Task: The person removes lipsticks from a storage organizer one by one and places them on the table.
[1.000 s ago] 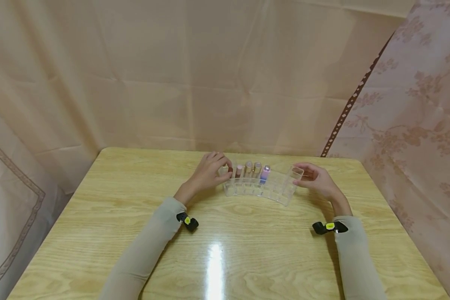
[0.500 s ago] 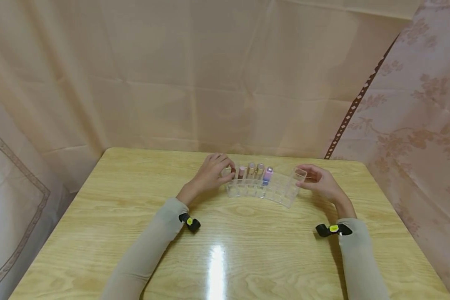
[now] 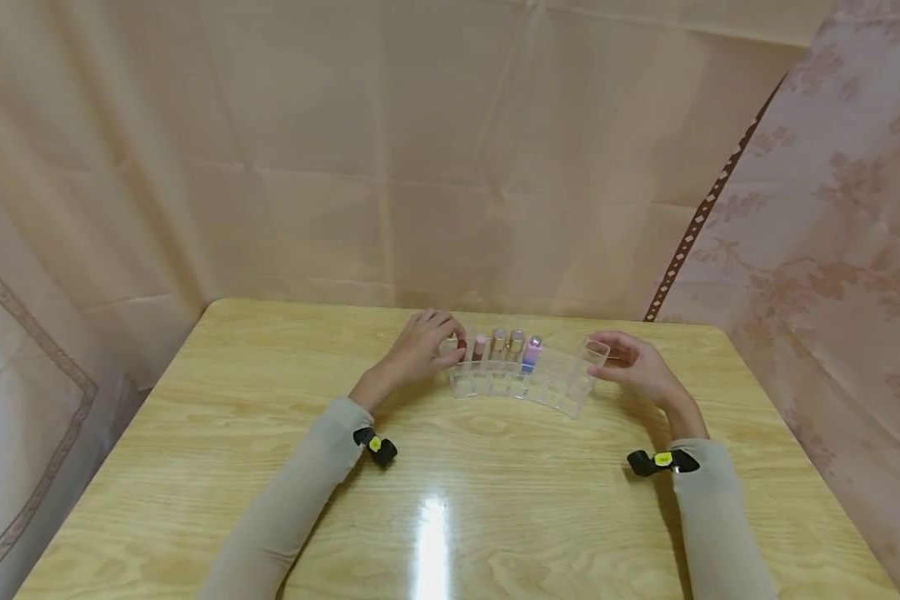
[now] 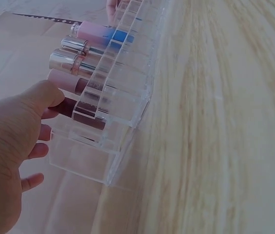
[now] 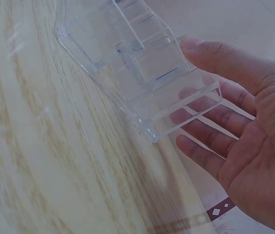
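A clear, curved, stepped lipstick holder (image 3: 558,385) stands toward the back of the table. My left hand (image 3: 412,350) is at its left end, thumb and fingers pinching a dark red-brown lipstick (image 4: 66,107) whose lower part sits in a slot. Beside that one, in the back row, stand a lipstick with a pink top (image 4: 62,81), two gold-coloured ones, the nearer gold lipstick (image 4: 62,61) among them, and a pink-and-blue tube (image 3: 532,354). My right hand (image 3: 641,367) grips the holder's right end, thumb at the front and fingers behind the clear wall (image 5: 188,107).
The wood-grain table (image 3: 495,500) reaches forward to a beige curtain (image 3: 307,208). A pinkish floral cloth (image 3: 855,250) hangs along the right side. Black wrist cameras sit on both sleeves, the left camera (image 3: 376,446) and the right camera (image 3: 662,461).
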Motion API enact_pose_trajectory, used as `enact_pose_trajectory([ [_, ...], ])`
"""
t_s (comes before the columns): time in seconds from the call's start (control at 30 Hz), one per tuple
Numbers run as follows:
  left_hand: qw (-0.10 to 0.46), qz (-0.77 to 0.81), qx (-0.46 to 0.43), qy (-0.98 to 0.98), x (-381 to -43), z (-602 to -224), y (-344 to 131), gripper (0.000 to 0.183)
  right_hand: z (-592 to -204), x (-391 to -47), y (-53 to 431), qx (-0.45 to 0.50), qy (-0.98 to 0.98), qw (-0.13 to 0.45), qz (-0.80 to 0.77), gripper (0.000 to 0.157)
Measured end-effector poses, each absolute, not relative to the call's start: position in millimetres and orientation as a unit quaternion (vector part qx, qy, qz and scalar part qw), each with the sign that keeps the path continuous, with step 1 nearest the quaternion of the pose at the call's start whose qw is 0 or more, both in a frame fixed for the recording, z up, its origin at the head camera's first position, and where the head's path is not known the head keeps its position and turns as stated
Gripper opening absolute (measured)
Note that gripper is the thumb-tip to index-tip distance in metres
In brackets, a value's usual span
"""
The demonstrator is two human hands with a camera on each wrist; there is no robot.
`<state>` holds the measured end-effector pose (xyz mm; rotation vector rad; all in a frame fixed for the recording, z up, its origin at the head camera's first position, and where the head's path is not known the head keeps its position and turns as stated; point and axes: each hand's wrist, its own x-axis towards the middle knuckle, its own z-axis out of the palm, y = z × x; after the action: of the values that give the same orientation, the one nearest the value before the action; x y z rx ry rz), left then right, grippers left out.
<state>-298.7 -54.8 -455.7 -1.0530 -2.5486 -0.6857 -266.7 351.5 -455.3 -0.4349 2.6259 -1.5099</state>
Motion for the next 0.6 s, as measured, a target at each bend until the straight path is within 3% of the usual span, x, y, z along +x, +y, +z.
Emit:
enact_pose_trajectory([
  [0.6, 0.126, -0.321, -0.356, -0.868, -301.2, -457.6, -60.0, 0.016, -458.6, -267.6, 352.1, -0.148, 0.852, 0.038, -0.501, 0.057],
])
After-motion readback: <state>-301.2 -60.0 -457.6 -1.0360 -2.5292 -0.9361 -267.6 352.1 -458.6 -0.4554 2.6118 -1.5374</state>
